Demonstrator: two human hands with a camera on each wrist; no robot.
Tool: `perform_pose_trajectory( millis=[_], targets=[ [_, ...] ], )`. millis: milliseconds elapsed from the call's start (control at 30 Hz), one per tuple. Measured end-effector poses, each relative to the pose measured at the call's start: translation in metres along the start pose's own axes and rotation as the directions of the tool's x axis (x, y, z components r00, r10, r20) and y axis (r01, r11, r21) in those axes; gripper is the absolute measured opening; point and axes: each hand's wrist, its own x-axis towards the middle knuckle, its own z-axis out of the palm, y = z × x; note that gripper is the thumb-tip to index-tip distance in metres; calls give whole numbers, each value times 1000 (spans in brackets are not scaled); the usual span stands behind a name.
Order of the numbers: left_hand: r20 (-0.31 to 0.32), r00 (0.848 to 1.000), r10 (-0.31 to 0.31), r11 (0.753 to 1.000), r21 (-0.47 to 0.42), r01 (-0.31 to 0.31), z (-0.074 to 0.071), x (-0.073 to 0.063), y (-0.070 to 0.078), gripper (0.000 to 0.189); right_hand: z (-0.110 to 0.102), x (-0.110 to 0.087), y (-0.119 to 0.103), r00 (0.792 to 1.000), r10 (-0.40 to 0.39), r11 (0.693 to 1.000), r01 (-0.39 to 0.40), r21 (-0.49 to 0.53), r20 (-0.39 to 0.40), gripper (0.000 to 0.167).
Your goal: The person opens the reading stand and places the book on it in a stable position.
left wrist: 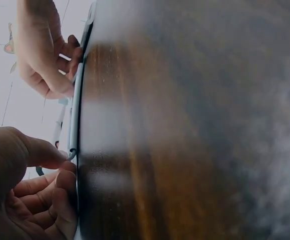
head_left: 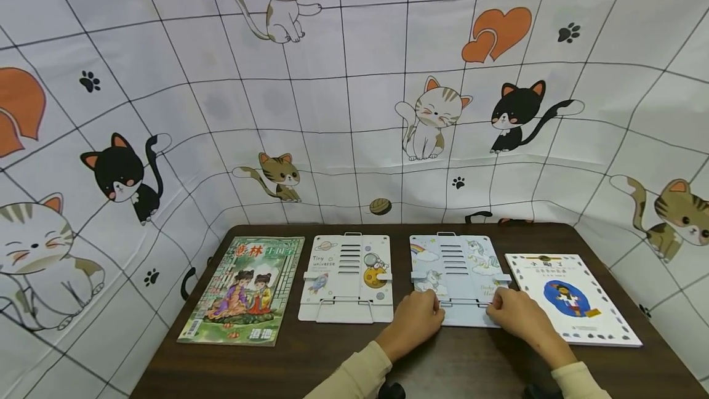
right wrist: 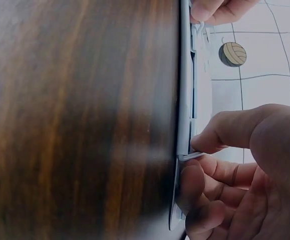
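A light blue book stand [head_left: 454, 263] with unicorns and a rainbow lies flat on the table, its slotted middle strip facing up. My left hand [head_left: 416, 318] is at its lower left corner. There, thumb and fingertips pinch one end of the stand's bent wire bracket [left wrist: 72, 154], seen in the left wrist view. At the lower right corner my right hand [head_left: 519, 316] pinches the other end of the wire [right wrist: 191, 156] between thumb and forefinger. Its remaining fingers curl beneath. My fingers hide the bracket's ends in the head view.
Left of it lies a white book stand [head_left: 327, 263] with space pictures, and further left a green illustrated magazine [head_left: 244, 294]. A white book [head_left: 576, 325] with a blue oval lies at the right. Behind the dark wooden table [head_left: 232, 380] hangs a cat-patterned cloth [head_left: 376, 103].
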Motion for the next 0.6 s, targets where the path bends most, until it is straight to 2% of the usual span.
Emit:
perform_pose_trajectory(
  millis=[67,167,300,367,467,600],
  targets=[
    [-14,1000,-2,1000,-11,1,7,3,-4,13,7,4,10,1000,-15,1000,15,-8,-14,19],
    [-31,999,-8,1000,-7,8,28,8,-15,16,13,7,19,999,-40,999,40,-10,-28,20],
    [-25,1000,2,1000,-16,-2,42,13,-25,21,7,4,12,1000,-24,1000,24,-3,4,19],
    [-31,999,29,999,-24,-30,40,13,-25,19,-1,0,3,999,-28,1000,28,10,25,17],
    [-42,997,63,996,-63,-65,26,12,-20,13,-13,-6,-10,998,-18,999,15,44,58,14],
    [14,999,29,988,-150,-27,2,8,-12,9,-21,-12,-16,995,-67,993,59,107,77,14]
  ],
)
